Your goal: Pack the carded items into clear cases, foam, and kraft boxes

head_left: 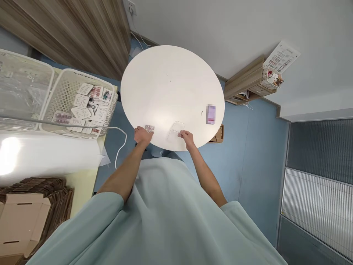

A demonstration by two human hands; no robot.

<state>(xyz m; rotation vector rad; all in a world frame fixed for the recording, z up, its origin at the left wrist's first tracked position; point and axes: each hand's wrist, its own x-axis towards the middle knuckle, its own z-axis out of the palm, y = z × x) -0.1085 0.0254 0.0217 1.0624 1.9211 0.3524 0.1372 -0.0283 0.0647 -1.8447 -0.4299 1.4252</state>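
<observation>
At the near edge of the round white table [169, 84], my left hand [142, 136] has its fingers closed at the lower edge of a small card with rows of shiny pieces [149, 128]. My right hand [188, 139] pinches a small pinkish piece [179, 135], too small to name its kind. Under and beside that piece lies a clear plastic box [178, 126], opened out flat with lid and base side by side. The right fingertips are over its right side.
A purple pack [211, 113] lies on the table's right side. On the left, a white basket [62, 88] holds many cards, beside a second plastic basket [24, 92]. Folded cardboard boxes [27, 217] are stacked lower left; a white cable [121, 147] hangs off that side table.
</observation>
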